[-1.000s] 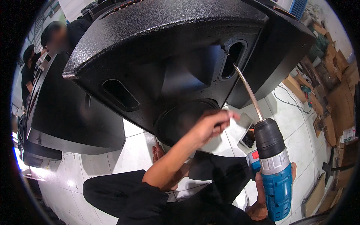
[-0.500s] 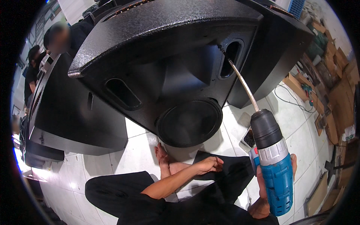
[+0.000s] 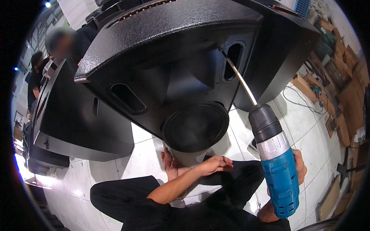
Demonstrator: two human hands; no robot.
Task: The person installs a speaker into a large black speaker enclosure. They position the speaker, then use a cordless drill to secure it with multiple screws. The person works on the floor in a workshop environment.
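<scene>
Gripping the drill [image 3: 278, 173], the right hand [image 3: 300, 168] slants the bit [image 3: 245, 85] up-left, tip beside the speaker's [image 3: 165, 63] right slot [image 3: 234, 63]; the left hand [image 3: 216, 165] is half-curled, contents unclear.

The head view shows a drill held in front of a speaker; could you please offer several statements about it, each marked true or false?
The bare right hand holds a blue, silver and black power drill. True.
The bare left hand also grips the drill. False: it is apart from the drill, in front of black trousers.
A long, thin, silvery metal bit extends from the drill toward a large, black, textured speaker cabinet. True.
A round black speaker driver appears lower in the picture than the metal bit. True.
Red carpet surrounds the cabinet. False: white floor tiles show there.
</scene>
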